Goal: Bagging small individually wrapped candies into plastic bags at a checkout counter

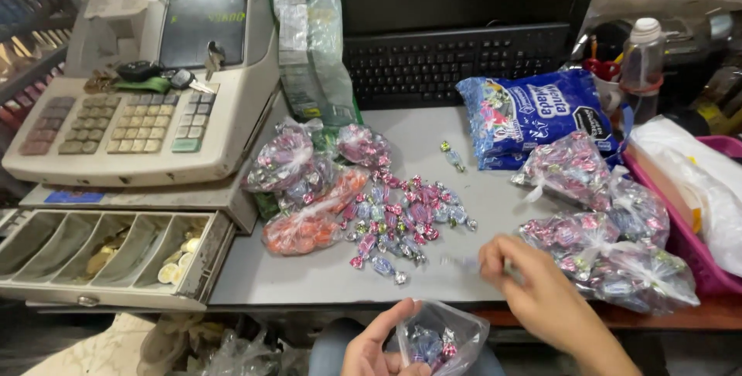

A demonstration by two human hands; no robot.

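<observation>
Left hand (379,349) at 6 o'clock, low edge of view: fingers closed around the mouth of a small clear bag (442,337), holding it open. A few wrapped candies sit inside the bag.

Right hand (533,287) at 5 o'clock, resting on the grey counter (309,268). Fingertips pinched narrow at the counter surface; motion blur there, cannot tell whether a candy is between them.

Loose candies (398,217) in a pile at centre, pink, purple and blue wrappers, just beside the right hand at its 10 o'clock. One stray candy (452,156) lies apart, at the pile's 1 o'clock.

Filled, tied bags: three (603,229) at 3 o'clock, touching one another, the nearest just beside the right hand. Another group (290,163) at the pile's 10 o'clock, with an orange-candy bag (305,229) at its 9 o'clock.

Blue candy sack (533,113) at 2 o'clock, lying open end toward the pile. Pink basket (688,244) at 3 o'clock, far right, holding white plastic. Green-and-clear packet (309,44) upright at 12 o'clock, black keyboard (456,63) beside it.

Cash register (147,82) at 10 o'clock, keys (166,78) lying on top. Its drawer (108,256) stands open at 8 o'clock, coins in the compartments.
</observation>
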